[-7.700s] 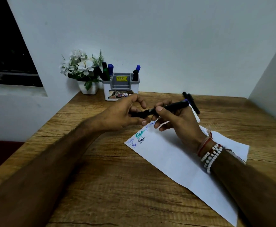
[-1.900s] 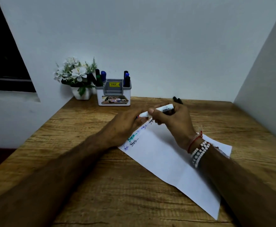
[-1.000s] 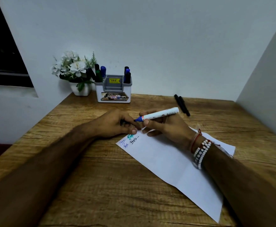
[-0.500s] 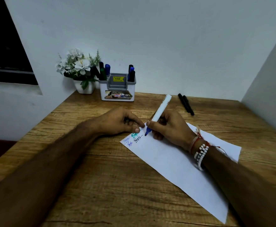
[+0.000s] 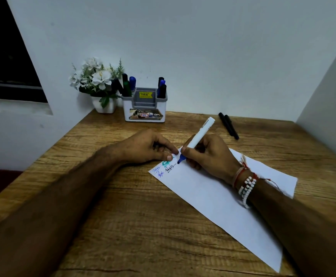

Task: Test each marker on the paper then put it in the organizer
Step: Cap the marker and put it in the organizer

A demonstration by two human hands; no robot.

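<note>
White marker: 1, right hand grips | left hand: hold unclear | black markers: 2

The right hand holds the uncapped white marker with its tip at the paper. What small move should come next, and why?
Probably draw a short stroke on the paper. The right hand grips the white marker, blue tip down beside the scribbles, and the left hand steadies the sheet's corner.

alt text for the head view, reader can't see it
A right hand holds a white marker, blue tip on paper beside scribbles; the left hand rests at its corner. At the back of the table stand an organizer with markers and a flower pot; two black markers lie aside.
</note>
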